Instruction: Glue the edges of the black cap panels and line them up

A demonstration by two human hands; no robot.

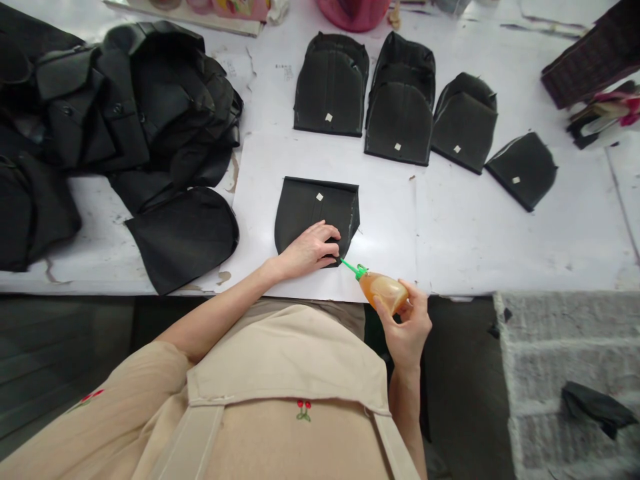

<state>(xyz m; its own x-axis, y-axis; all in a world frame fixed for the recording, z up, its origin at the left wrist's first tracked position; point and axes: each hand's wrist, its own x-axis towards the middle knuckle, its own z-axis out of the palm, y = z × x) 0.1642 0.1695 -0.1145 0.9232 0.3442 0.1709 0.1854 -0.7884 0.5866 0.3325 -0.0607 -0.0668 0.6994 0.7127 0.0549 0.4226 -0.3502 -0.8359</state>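
Note:
A black leather-like piece [300, 207] with a rounded lower end and a small pale square mark lies in front of me on the white-covered table. My left hand [313, 250] rests on its lower right part, fingers bent and gripping near the edge; the fingertips are partly hidden. In my right hand [407, 327] is a squeeze bottle [383, 290] of amber liquid, held between thumb and fingers. The bottle tilts to the left, and its thin green nozzle reaches the piece's lower right edge, close to my left fingers.
Several similar black pieces [400, 123] lie in a row at the back right. A heap of black pieces [150, 107] covers the left side. A pink container [354, 10] stands at the far edge, and a dark woven basket [593, 57] at the right. The white table [465, 247] ends just before my apron.

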